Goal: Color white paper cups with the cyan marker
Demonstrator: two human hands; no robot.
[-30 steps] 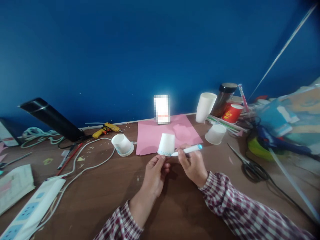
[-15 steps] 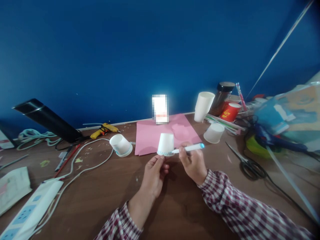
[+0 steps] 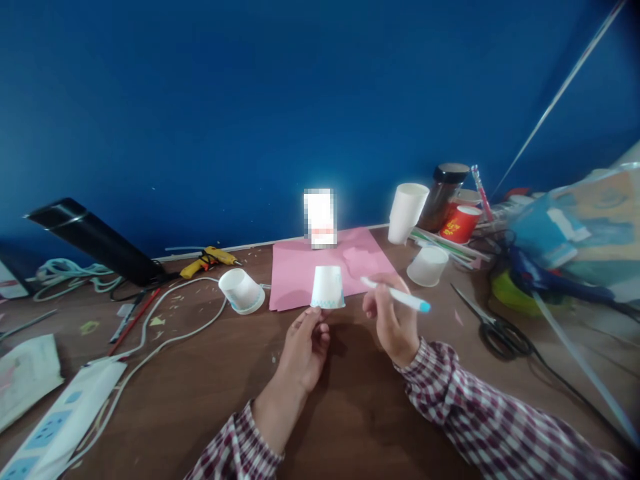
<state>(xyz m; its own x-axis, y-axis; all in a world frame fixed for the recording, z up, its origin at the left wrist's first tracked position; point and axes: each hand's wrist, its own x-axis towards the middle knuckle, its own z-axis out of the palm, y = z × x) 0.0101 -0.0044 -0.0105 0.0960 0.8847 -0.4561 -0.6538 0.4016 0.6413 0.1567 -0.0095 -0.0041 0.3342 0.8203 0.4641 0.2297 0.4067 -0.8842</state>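
Note:
My left hand pinches the rim of a white paper cup, held upside down in front of me. Blue zigzag marks run round the cup's lower edge, and faint blue shows up its right side. My right hand grips a white marker with a light blue end. The marker's tip points left, a short way off the cup and not touching it. Behind the cup lie sheets of pink paper. To the left, another white paper cup with a blue-marked edge rests tilted on the table.
Right of the paper are a small white cup, stacked white cups, a red cup and black-handled scissors. Leftward lie a yellow glue gun, a black flask, a power strip and loose cables.
The marker has come away from the cup's edge as my right hand moved right. The cup has shifted slightly left and turned, showing blue on its right side.

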